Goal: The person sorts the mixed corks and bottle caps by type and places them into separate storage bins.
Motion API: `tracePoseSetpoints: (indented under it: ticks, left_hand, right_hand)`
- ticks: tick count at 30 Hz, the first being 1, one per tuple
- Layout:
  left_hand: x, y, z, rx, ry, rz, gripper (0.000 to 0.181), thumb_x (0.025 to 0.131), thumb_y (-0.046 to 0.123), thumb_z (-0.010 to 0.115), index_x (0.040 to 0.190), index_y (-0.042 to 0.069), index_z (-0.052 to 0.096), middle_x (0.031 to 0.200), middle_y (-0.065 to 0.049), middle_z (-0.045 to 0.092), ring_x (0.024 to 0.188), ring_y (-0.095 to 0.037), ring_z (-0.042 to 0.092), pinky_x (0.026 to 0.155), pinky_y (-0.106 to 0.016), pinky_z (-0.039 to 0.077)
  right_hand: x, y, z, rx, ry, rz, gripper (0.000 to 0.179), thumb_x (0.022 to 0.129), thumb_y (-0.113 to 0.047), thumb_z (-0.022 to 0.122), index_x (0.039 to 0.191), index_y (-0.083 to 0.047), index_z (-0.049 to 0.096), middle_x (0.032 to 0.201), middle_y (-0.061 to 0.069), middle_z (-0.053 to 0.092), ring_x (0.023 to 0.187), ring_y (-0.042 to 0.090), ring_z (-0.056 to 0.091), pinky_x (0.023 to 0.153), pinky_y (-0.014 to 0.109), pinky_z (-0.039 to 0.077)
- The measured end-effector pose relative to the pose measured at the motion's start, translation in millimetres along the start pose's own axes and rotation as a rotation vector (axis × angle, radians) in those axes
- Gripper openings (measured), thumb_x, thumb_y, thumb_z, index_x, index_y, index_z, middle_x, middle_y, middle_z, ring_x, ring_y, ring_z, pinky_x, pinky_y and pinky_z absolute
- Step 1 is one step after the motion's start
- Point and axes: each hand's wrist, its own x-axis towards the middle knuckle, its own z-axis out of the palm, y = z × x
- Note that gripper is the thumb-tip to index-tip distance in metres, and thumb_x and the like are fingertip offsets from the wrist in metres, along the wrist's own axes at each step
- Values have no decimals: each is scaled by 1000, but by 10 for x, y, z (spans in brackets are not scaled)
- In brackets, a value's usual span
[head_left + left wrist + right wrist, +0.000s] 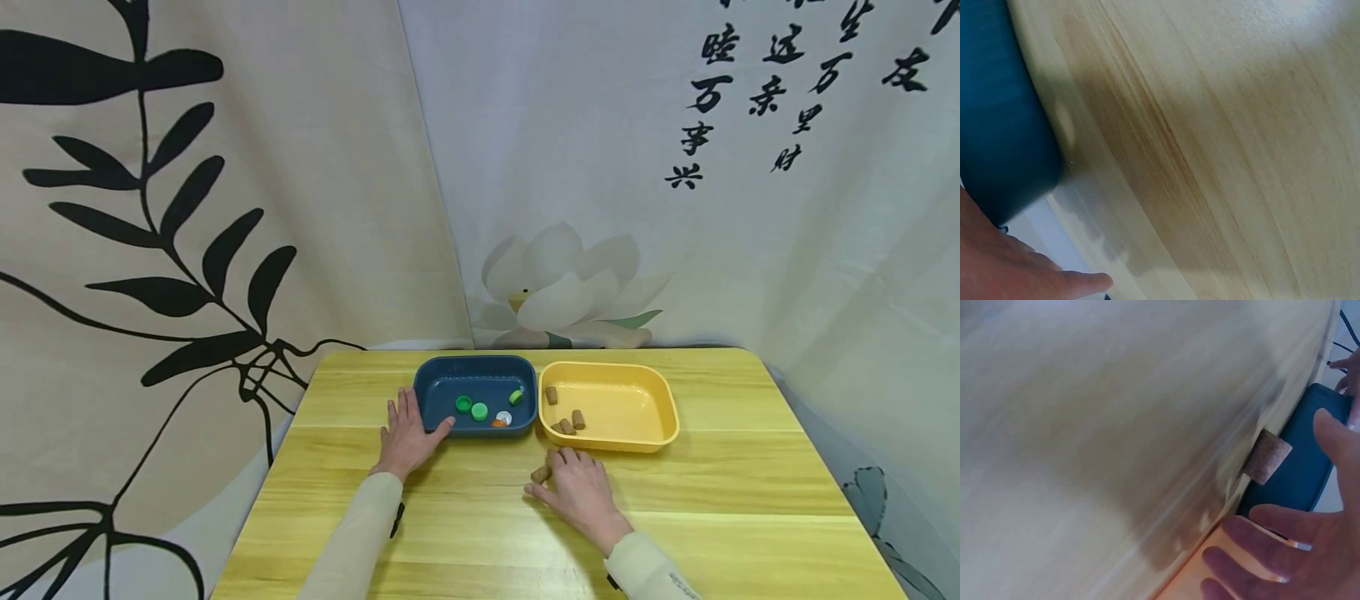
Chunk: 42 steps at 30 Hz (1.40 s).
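Cork stopper (541, 474) is lying beside the right hand (581, 493), fingers relaxed; left hand (408, 437) is resting flat against the blue tray (435, 379).

Trays: two, my dark blue plastic tray (435, 392) and my yellow plastic tray (637, 408)
Brown cork stoppers: five, one (541, 474) on my worktop
Green plastic bottle caps (463, 404): three

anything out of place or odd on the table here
One cork lies loose on the table, in front of the yellow tray that holds the other corks. The right hand rests beside it. The caps all sit inside the blue tray, which the left hand touches. Nothing looks spilled or damaged.
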Motion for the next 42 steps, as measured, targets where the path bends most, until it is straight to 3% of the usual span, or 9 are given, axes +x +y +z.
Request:
tracePoseSetpoints:
  ticks: [8,16,23,30,42]
  left_hand:
    - [8,-15,14,6,-2,3,119,91,80,50,165,1,2,172,-20,-3,156,-48,2,113,-78,18]
    - [15,-22,34,4,4,2,118,91,80,51,166,1,3,173,-20,-1,156,-48,3,113,-78,19]
    - [5,-24,27,-8,9,5,119,91,80,51,165,0,4,172,-21,-1,156,-49,3,112,-78,18]
    - [14,-52,32,-5,9,5,120,90,82,49,165,0,4,172,-22,1,155,-50,2,112,-79,19]
    - [25,-64,39,-13,7,11,121,90,83,48,166,2,1,172,-20,-2,156,-49,1,112,-79,18]
  right_hand:
    - [9,-38,54,-51,24,-7,47,80,-60,82,91,-17,66,99,8,66,92,33,62,78,51,50]
    - [-5,-43,94,-116,79,-83,34,85,-41,85,93,-12,70,98,10,67,99,35,64,88,56,53]
    - [-37,-34,102,-119,189,-136,31,81,-32,87,94,-10,71,97,9,68,96,34,66,86,54,55]
    - [-75,-25,80,-109,226,-156,31,78,-30,89,94,-13,70,101,7,70,99,32,67,87,53,56]
    - [-147,9,-138,25,280,-177,43,78,-28,90,110,-7,71,123,16,69,120,42,61,95,61,52]
